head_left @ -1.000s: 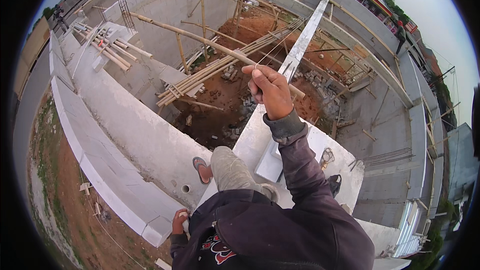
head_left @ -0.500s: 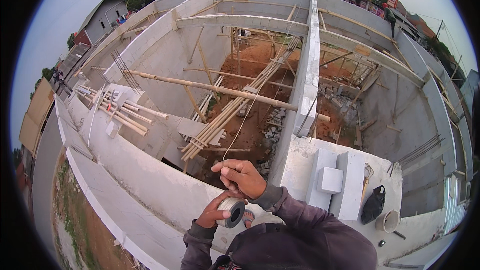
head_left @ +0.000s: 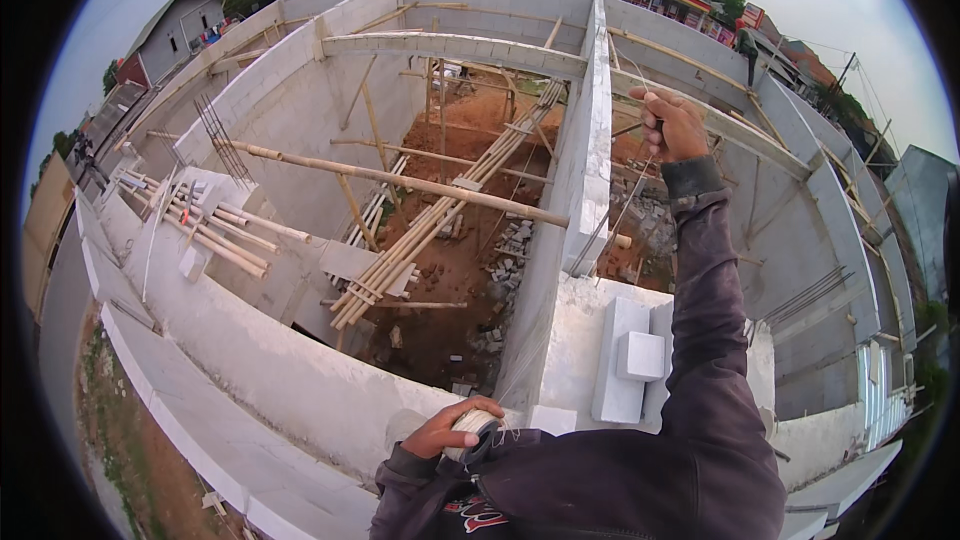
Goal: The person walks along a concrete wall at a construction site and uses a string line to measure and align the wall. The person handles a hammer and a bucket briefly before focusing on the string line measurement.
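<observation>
Low in front of my body, my left hand (head_left: 445,426) is wrapped round a spool of pale string (head_left: 481,432), with a few loose loops showing at its side. My right arm is stretched far out to the right. At its end my right hand (head_left: 681,130) is closed, thumb and fingers pinched on a thin strand of the string (head_left: 630,68) that rises from the fingertips near the tall wall. How the strand runs between the hand and the spool is hard to make out.
White blocks (head_left: 640,356) rest on the ledge beside the tall dividing wall (head_left: 592,170). A bamboo pole (head_left: 400,176) crosses the deep pit, and bundled bamboo (head_left: 440,230) slopes across it. Steel bars (head_left: 222,140) stick up at left. A person (head_left: 747,48) stands far right.
My right hand has left the spool and swung up and right, with the arm extended. My left hand still holds the spool near my body. The whole view has shifted slightly.
</observation>
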`<move>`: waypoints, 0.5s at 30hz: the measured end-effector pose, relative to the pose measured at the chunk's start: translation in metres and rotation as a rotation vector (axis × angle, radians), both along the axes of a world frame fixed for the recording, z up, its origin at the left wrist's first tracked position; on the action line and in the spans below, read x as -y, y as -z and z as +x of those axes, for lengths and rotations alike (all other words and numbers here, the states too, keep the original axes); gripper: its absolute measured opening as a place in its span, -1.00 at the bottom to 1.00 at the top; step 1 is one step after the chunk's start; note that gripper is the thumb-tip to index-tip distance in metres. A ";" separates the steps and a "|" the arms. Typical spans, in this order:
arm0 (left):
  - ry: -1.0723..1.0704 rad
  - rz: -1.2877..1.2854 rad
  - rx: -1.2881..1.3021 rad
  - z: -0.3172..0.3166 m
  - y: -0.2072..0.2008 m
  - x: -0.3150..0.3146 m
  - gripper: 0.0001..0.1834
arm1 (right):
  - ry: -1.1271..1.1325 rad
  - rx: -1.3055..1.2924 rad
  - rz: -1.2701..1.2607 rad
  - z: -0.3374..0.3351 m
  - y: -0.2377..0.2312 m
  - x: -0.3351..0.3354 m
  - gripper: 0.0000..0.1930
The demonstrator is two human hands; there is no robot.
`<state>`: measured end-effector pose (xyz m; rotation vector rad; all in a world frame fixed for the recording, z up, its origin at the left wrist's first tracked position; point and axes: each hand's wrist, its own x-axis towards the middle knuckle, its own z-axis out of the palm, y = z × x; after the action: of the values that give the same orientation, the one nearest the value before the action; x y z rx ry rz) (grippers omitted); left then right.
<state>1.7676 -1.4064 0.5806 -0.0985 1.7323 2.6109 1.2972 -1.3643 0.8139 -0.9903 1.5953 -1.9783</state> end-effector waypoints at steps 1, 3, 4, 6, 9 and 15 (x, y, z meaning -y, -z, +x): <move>0.004 -0.013 -0.010 0.000 -0.003 0.006 -0.32 | 0.020 -0.035 0.132 0.004 -0.026 0.007 -0.72; 0.059 -0.060 -0.038 -0.001 -0.009 0.020 -0.32 | 0.187 -0.057 0.329 0.019 -0.084 0.022 -0.73; 0.120 -0.064 -0.047 -0.003 -0.014 0.029 -0.30 | 0.319 0.007 0.464 0.028 -0.110 0.025 -0.72; 0.167 -0.131 -0.116 -0.005 -0.022 0.047 -0.30 | 0.284 -0.476 -0.274 0.030 -0.156 0.026 -0.69; 0.280 -0.090 -0.182 -0.003 -0.033 0.076 -0.29 | 0.272 -0.202 -0.202 0.018 -0.141 0.054 -0.72; 0.308 -0.142 -0.153 0.019 -0.043 0.131 -0.30 | 0.283 0.242 0.273 0.035 -0.039 0.101 -0.82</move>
<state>1.7863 -1.5373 0.6239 0.3483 1.8081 2.3285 1.3322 -1.4651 0.8534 -0.4234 1.8791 -1.8973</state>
